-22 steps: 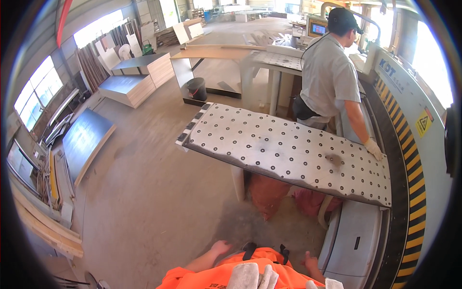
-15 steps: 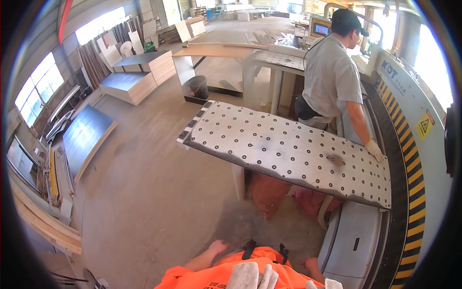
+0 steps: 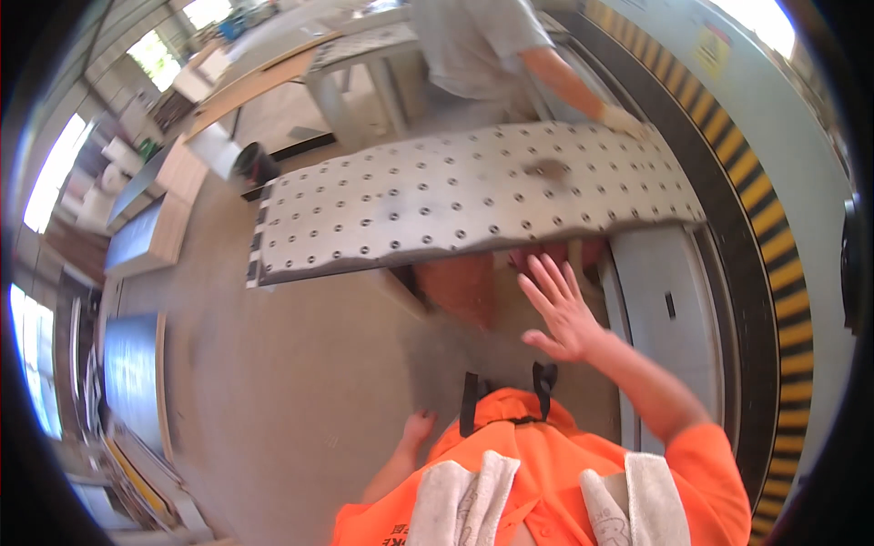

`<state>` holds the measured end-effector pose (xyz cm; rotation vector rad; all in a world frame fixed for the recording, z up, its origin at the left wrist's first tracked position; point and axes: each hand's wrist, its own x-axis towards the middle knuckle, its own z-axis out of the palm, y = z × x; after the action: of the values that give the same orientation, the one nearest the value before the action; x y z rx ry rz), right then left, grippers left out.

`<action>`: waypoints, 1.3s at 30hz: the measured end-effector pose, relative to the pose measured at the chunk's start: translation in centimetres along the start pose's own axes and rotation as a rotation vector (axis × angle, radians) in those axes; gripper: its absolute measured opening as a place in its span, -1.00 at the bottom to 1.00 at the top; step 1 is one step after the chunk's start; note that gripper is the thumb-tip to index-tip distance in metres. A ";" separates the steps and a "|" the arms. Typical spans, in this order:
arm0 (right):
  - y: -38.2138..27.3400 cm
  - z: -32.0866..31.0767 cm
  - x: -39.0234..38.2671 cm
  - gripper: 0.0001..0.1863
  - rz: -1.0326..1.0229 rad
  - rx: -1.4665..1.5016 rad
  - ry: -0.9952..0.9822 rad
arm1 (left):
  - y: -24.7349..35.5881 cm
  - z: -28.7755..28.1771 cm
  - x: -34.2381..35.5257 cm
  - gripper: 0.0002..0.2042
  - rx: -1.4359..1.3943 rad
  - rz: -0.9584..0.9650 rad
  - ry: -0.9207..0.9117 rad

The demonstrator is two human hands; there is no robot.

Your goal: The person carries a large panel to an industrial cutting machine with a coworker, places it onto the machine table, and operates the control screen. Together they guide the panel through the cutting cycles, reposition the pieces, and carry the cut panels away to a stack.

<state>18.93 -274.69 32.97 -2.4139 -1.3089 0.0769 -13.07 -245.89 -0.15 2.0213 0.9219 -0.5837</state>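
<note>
My right hand [image 3: 564,318] is raised, palm down with its fingers spread and nothing in it. It hovers just in front of the near edge of a pale work table [image 3: 428,196] dotted with round black-and-white spots. Low by my side hangs my left hand [image 3: 420,425], close to no object; its fingers are hard to make out. Two pale cloth pieces, which look like work gloves [image 3: 464,500], lie against the chest of my orange shirt [image 3: 537,469]. Across the table, a co-worker's gloved hand [image 3: 624,122] rests on its far right part.
A large grey machine [image 3: 783,155] with a yellow-black striped edge [image 3: 756,200] runs along the right. Reddish sacks [image 3: 455,287] sit beneath the table. A dark bucket [image 3: 255,166] stands beyond its left end, with stacked boards [image 3: 150,232] farther left.
My right hand has come up from my side and reached forward with fingers spread. The view has turned and tilted down. The co-worker's hand still rests on the table.
</note>
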 end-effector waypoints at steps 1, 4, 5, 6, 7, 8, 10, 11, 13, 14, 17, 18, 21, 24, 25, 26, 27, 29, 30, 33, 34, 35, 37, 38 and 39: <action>-0.6 -1.1 1.3 -0.05 -0.038 -0.070 0.005 | -0.3 0.2 0.1 -0.41 0.031 0.007 -0.035; -1.9 -3.1 3.7 -0.04 -0.085 -0.114 0.032 | 1.3 -0.3 1.2 -0.38 -0.047 -0.069 -0.064; -2.1 -3.6 4.0 -0.04 -0.132 -0.145 0.051 | 3.0 -0.8 0.8 -0.38 -0.080 -0.105 -0.099; -2.6 -4.1 4.1 -0.04 -0.183 -0.175 0.071 | 3.7 -1.0 0.2 -0.38 -0.115 -0.142 -0.129; -2.9 -4.4 4.2 -0.04 -0.203 -0.175 0.089 | 3.4 -0.8 0.2 -0.38 -0.109 -0.146 -0.139; -3.2 -4.8 4.5 -0.04 -0.209 -0.168 0.084 | 2.9 -0.7 0.4 -0.38 -0.110 -0.118 -0.096; -3.9 -5.2 4.7 -0.05 -0.272 -0.191 0.107 | 1.3 -0.2 0.7 -0.38 -0.109 -0.097 -0.059; -3.9 -5.3 4.6 -0.04 -0.277 -0.191 0.121 | 1.0 0.1 0.8 -0.37 -0.125 -0.094 -0.059; -4.1 -5.7 4.7 -0.04 -0.283 -0.190 0.126 | 0.3 0.5 0.6 -0.37 -0.140 -0.093 -0.064; -4.2 -5.9 4.8 -0.04 -0.290 -0.192 0.138 | 0.1 0.6 0.6 -0.37 -0.143 -0.090 -0.065; -4.4 -6.5 5.0 -0.02 -0.300 -0.200 0.096 | -0.6 0.8 0.6 -0.37 -0.146 -0.091 -0.064; -4.5 -6.6 5.1 -0.02 -0.297 -0.200 0.095 | -0.8 0.8 0.7 -0.37 -0.150 -0.096 -0.058; -4.7 -6.7 5.1 -0.06 -0.301 -0.183 0.111 | -0.6 0.1 0.7 -0.38 -0.073 -0.093 -0.056; -4.5 -6.7 5.0 -0.08 -0.331 -0.228 0.089 | 1.5 -1.0 0.1 -0.39 -0.108 -0.090 -0.060; -4.6 -6.7 4.9 -0.06 -0.335 -0.229 0.079 | 1.8 -1.1 0.3 -0.39 -0.106 -0.088 -0.061; -4.6 -6.7 4.9 -0.03 -0.342 -0.230 0.069 | 2.0 -1.2 0.5 -0.39 -0.102 -0.070 -0.055; -4.7 -6.8 4.9 -0.03 -0.342 -0.231 0.070 | 2.1 -1.2 0.6 -0.39 -0.098 -0.052 -0.049; -4.8 -6.8 4.9 -0.10 -0.336 -0.235 0.089 | 2.2 -1.2 0.9 -0.39 -0.103 -0.038 -0.045; -4.8 -6.8 4.9 -0.10 -0.336 -0.236 0.090 | 2.3 -1.2 1.1 -0.40 -0.107 -0.025 -0.042; -4.9 -7.0 4.8 -0.11 -0.333 -0.235 0.096 | 2.3 -1.0 1.5 -0.39 -0.089 -0.020 -0.046; -5.0 -7.1 4.8 -0.12 -0.334 -0.231 0.097 | 2.2 -1.0 1.5 -0.39 -0.090 -0.021 -0.045; -4.9 -7.1 4.7 -0.12 -0.335 -0.228 0.097 | 2.4 -1.0 1.6 -0.39 -0.088 -0.026 -0.052; -4.8 -6.9 4.7 -0.13 -0.337 -0.233 0.103 | 2.5 -1.0 1.6 -0.39 -0.088 -0.032 -0.060; -4.7 -6.9 4.7 -0.13 -0.339 -0.239 0.110 | 2.4 -0.9 1.6 -0.38 -0.103 -0.034 -0.060; -4.7 -6.8 4.7 -0.13 -0.340 -0.239 0.110 | 2.3 -0.9 1.5 -0.38 -0.119 -0.036 -0.060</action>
<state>19.43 -270.72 41.56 -2.3028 -1.7376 -0.3177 -10.29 -245.45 0.43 1.8748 0.9374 -0.5919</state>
